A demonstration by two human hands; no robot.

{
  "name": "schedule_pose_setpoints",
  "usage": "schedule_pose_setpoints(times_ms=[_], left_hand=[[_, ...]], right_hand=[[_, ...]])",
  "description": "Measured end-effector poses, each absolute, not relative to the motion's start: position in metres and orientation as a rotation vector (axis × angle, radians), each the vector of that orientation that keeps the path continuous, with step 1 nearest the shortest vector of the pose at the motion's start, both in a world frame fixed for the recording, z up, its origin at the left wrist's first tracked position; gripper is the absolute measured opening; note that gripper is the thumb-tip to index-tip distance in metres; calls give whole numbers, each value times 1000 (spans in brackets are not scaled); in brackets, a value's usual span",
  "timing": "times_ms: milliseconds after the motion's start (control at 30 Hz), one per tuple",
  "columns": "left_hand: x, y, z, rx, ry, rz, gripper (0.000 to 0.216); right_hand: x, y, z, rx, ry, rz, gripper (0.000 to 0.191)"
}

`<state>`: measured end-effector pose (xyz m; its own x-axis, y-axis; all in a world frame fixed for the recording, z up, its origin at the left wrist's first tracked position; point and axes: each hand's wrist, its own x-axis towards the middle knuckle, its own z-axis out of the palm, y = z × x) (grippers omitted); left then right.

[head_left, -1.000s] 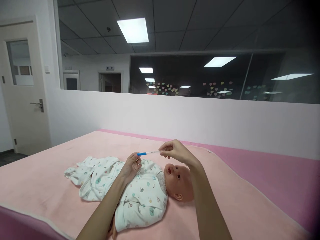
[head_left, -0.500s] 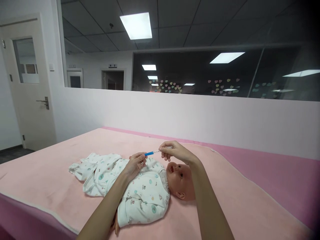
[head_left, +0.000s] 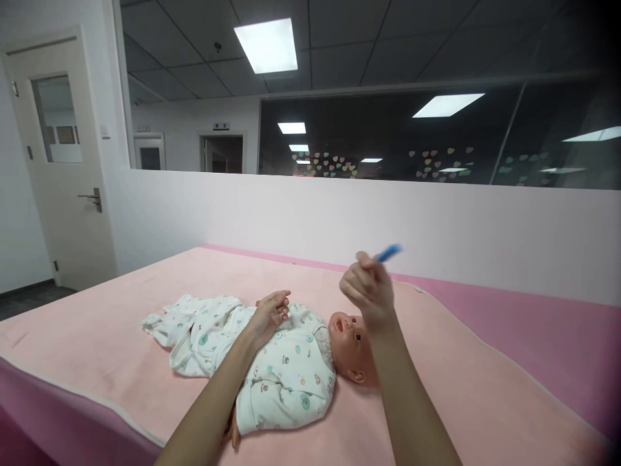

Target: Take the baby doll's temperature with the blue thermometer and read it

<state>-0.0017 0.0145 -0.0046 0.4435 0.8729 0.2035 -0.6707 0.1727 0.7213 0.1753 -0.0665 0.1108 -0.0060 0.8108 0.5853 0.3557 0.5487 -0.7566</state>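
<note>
My right hand is raised above the doll's head, its fingers closed round a slim stick; the blue end pokes out past the thumb side and is blurred. The rest of the stick is hidden in the fist. A baby doll in a white printed outfit lies on its back, its head to the right and partly behind my right forearm. Over the doll's middle, my left hand is open with nothing visible in it, fingers loosely stretched to the right.
A pale pink cover lies over the padded pink surface. Behind it runs a white half wall with a wide window above. A closed door stands at the far left.
The left hand has let go of the blue end. The right hand has gone up and right with the stick, its grip turned so that the blue end points up and right.
</note>
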Motion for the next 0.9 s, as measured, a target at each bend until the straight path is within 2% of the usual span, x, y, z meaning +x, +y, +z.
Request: schedule_pose_setpoints(times_ms=[133, 267, 467, 600, 667, 767, 900], left_hand=[[-2, 15, -4, 840, 280, 1122, 23], [-1, 16, -4, 840, 286, 1116, 23], [-2, 15, -4, 834, 277, 1115, 22], [-3, 15, -4, 811, 270, 1104, 22], [-3, 15, -3, 789, 267, 1106, 22], [-4, 15, -2, 750, 270, 1111, 22], [-3, 17, -2, 713, 273, 1098, 21]], right_hand=[[186, -42, 98, -1433, -1745, 305, 35], [191, -57, 116, -1342, -1639, 209, 28], [184, -94, 139, -831, -1527, 528, 31], [186, -80, 121, -900, -1470, 307, 59], [189, -64, 108, -1098, -1538, 208, 61], [192, -45, 101, -1280, -1614, 145, 42], [196, -52, 113, -1180, -1585, 158, 26]])
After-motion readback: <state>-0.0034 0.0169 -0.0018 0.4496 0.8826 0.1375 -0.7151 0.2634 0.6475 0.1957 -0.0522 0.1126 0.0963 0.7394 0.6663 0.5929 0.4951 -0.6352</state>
